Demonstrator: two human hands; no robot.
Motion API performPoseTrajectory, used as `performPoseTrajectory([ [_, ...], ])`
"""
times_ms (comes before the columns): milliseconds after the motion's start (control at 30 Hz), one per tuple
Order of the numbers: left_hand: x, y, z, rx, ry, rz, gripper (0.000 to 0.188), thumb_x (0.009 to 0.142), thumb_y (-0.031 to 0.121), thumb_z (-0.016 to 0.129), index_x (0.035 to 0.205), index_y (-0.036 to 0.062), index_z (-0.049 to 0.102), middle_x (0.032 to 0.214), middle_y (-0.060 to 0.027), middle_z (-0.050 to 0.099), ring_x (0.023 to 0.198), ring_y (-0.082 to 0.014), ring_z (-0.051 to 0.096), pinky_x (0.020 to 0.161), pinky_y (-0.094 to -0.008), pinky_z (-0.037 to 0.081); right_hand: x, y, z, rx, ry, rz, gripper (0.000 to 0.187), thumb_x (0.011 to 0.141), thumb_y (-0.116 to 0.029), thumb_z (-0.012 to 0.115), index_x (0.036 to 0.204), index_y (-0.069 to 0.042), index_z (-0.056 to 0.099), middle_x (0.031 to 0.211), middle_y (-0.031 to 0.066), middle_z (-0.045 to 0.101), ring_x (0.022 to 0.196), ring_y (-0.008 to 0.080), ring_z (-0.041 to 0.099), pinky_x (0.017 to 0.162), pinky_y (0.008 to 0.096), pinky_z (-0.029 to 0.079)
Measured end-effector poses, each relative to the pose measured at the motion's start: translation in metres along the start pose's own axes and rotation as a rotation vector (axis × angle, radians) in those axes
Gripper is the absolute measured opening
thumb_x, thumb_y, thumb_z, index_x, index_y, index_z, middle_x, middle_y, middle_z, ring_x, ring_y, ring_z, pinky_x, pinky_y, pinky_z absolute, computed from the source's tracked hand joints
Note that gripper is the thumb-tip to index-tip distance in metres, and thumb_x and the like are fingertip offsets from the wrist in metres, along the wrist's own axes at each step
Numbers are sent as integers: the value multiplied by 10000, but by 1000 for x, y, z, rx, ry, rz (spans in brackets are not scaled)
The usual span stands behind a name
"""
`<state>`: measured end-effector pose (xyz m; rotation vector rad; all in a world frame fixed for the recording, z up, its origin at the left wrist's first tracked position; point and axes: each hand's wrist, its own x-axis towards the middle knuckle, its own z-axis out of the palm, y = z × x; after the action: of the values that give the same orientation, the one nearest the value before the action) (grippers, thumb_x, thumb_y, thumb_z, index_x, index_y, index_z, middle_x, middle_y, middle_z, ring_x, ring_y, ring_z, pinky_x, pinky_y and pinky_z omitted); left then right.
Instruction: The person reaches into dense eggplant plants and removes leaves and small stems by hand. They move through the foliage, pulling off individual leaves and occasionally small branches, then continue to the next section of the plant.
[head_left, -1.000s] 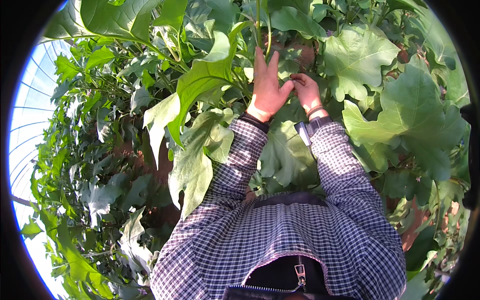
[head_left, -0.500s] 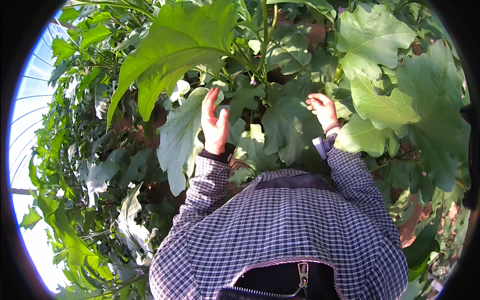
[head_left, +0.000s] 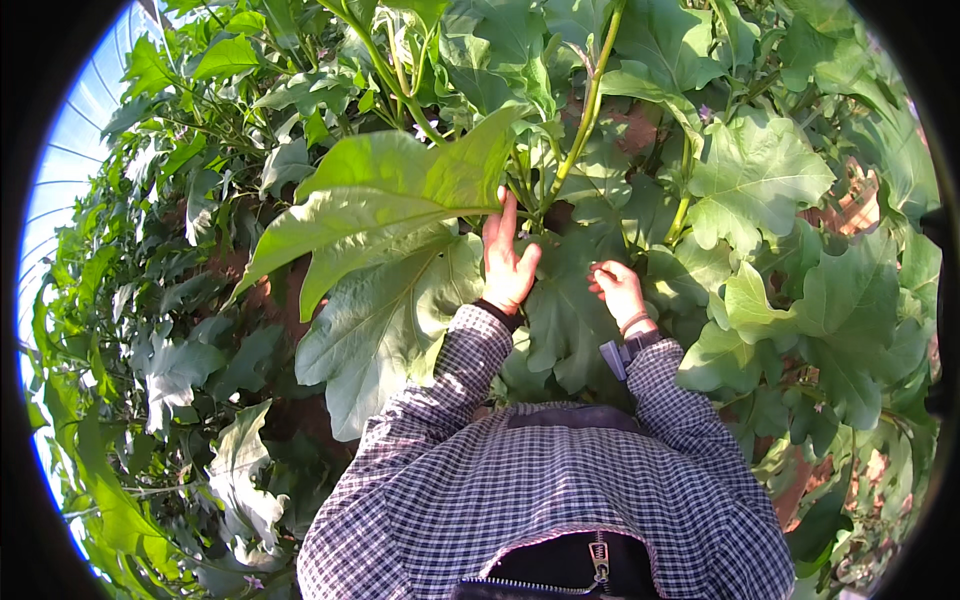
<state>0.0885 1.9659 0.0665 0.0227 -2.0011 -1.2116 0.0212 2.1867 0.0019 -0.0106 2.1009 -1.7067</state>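
Observation:
My left hand [head_left: 510,260] has its fingers stretched upward and its thumb apart, with nothing gripped. Its fingertips reach the base of a large, bright green eggplant leaf [head_left: 400,185], by the plant's stem [head_left: 587,105]. A broader, shaded leaf [head_left: 390,310] spreads beside my left wrist. To the right, my right hand [head_left: 618,288] hovers in front of dark leaves with its fingers curled together. Whatever they may hold is too small or hidden to make out. A grey band-like device [head_left: 617,357] is on my right wrist.
Dense eggplant foliage surrounds both hands, with big lobed leaves [head_left: 765,175] on the right and small purple flowers. Another stem [head_left: 683,195] rises right of my right hand. Reddish soil [head_left: 635,130] shows between plants. Translucent ribbed sheeting [head_left: 75,150] lines the far left.
My left hand has moved rightward to the bright leaf's base, closer to the stem and to my right hand. The view has shifted, and my right hand stays curled.

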Motion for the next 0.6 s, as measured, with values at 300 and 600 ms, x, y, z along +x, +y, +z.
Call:
performPoseTrajectory([
  [300, -41, 21, -38, 34, -177, -127, 853, 881, 579, 478, 1461, -28, 333, 1543, -234, 257, 1430, -345, 266, 1162, -419, 181, 59, -49, 24, 25, 19, -27, 308, 910, -344, 643, 1116, -115, 634, 1030, -16, 678, 923, 83, 601, 741, 281, 434],
  [600, -39, 3, -36, -237, -129, -144, 861, 894, 644, 399, 1431, -29, 393, 1517, -228, 316, 1418, -333, 296, 1159, -420, 193, 109, -80, 75, 45, -60, 67, 621, 821, -521, 681, 1282, -119, 573, 1250, 41, 580, 1161, 194, 487, 946, 405, 349],
])
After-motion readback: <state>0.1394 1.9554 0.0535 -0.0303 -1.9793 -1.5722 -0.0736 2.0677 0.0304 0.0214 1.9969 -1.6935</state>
